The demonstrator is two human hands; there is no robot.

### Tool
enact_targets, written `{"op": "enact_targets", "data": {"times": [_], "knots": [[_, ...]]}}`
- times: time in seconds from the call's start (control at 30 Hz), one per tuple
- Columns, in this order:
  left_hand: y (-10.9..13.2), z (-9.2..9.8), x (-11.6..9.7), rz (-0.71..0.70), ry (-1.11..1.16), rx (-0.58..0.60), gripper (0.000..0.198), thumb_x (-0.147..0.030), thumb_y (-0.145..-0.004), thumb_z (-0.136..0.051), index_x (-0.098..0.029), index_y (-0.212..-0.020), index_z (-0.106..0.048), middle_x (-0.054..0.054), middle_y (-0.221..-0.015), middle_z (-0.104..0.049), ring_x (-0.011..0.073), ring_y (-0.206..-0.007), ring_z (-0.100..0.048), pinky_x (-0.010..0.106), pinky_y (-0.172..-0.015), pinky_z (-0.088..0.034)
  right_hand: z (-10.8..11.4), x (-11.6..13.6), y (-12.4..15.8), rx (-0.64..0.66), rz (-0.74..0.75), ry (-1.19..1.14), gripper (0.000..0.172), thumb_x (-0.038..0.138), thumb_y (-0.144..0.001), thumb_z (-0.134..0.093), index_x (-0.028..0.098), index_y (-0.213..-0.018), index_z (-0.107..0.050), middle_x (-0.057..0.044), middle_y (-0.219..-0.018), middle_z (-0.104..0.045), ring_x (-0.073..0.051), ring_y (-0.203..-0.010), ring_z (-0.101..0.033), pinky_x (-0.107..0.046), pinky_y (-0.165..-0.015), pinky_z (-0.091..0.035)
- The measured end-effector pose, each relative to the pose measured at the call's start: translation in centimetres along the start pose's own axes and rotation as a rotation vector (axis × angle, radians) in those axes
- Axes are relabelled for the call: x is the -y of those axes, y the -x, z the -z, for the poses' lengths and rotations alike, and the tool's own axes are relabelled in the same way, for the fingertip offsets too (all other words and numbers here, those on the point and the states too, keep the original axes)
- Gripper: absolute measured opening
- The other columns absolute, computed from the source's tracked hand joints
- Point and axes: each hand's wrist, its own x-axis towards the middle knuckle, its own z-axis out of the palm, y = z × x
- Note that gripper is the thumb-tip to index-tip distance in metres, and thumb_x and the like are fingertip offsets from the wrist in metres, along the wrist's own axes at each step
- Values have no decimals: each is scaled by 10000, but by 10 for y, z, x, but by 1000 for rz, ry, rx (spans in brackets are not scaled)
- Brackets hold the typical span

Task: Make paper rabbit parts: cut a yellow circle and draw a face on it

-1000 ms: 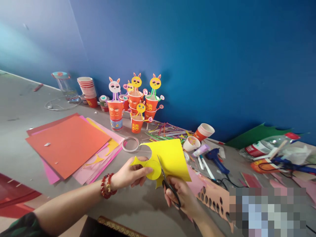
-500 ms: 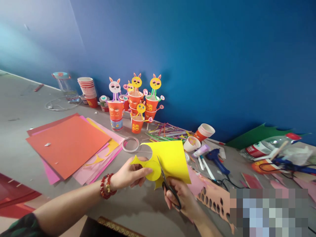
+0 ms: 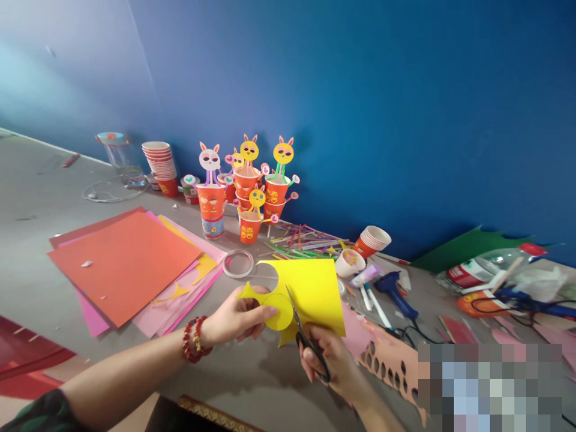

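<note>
Your yellow paper [image 3: 317,291] sits just above the tabletop [image 3: 225,378], between your hands; it looks light and bendy, likely to crease or tear along narrow cut strips, so the broad round part seems the safer hold. Your left hand [image 3: 247,317] pinches it there; your right hand [image 3: 328,354] grips the scissors [image 3: 301,331] by the handles. Beyond, the front cup [image 3: 249,232] reads 囍 in gold; the bottle [image 3: 494,262] label's lettering is too small to read.

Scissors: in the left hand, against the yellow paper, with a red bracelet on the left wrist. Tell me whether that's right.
No: the head view shows the scissors in the right hand, not the left. The yellow paper and red bracelet are as stated.
</note>
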Motion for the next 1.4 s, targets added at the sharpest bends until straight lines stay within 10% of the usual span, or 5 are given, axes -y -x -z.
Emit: {"op": "enact_targets", "data": {"times": [0.93, 1.17, 1.4], "knots": [[2, -3, -4, -126, 33, 57, 492, -632, -837, -641, -154, -907, -546, -17, -539, -623, 59, -298, -437, 175, -334, -257, -2, 3, 13, 109, -76, -2, 598, 798, -782, -558, 208, -809, -467, 54, -524, -564, -49, -354, -333, -181, -359, -253], [1, 0, -2, -137, 66, 114, 470, -611, -864, -625, -164, -939, -503, -28, -527, -625, 62, -283, -436, 160, -314, -245, 1, 31, 17, 15, -55, 178, 514, 679, -771, -688, 189, -743, -533, -18, -700, -628, -156, -650, -595, -246, -604, -436], [0, 1, 2, -121, 88, 155, 488, -613, -855, -636, -155, -972, -516, -11, -548, -649, 70, -281, -460, 152, -299, -270, 5, 22, 5, 87, 25, 142, 591, 765, -794, -582, 175, -796, -540, -35, -647, -628, -175, -661, -570, -260, -613, -405]]}}
